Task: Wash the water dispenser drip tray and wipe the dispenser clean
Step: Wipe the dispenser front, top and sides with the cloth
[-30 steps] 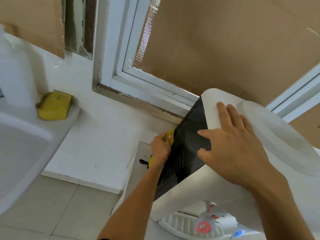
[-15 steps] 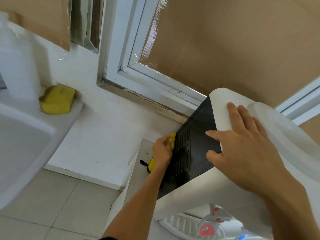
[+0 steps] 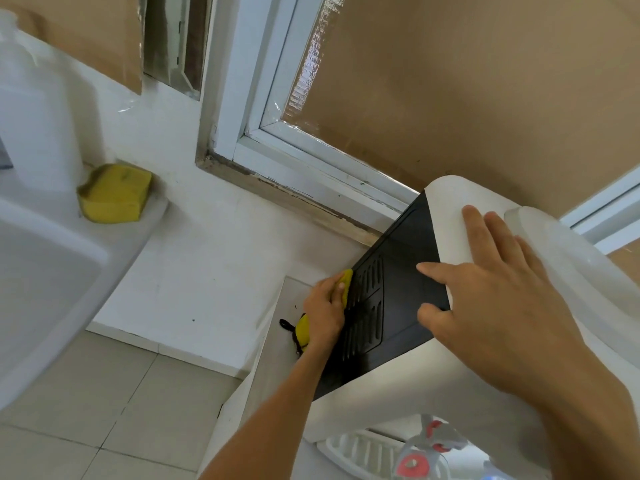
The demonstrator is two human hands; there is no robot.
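The left hand (image 3: pixel 323 308) grips a yellow cloth (image 3: pixel 345 285) against the dispenser's (image 3: pixel 381 389) black panel (image 3: pixel 398 271), slats running lengthwise just right; right hand (image 3: pixel 498 306), flat and open, steadies the top.

A white sink (image 3: pixel 52 271) is seen at the left edge of the frame. On its rear ledge, a yellow sponge (image 3: pixel 112 194) is laid, just beside a translucent white plastic jug (image 3: pixel 31 126) that is stood further left on the same ledge. Above and to the right of the sink, a white-framed window (image 3: pixel 311 161) is set into the white wall, its pane covered with brown cardboard (image 3: pixel 450 91). A second cardboard sheet (image 3: pixel 86 29) is fixed directly above the sink. Below the sink, pale floor tiles (image 3: pixel 104 410) are laid.
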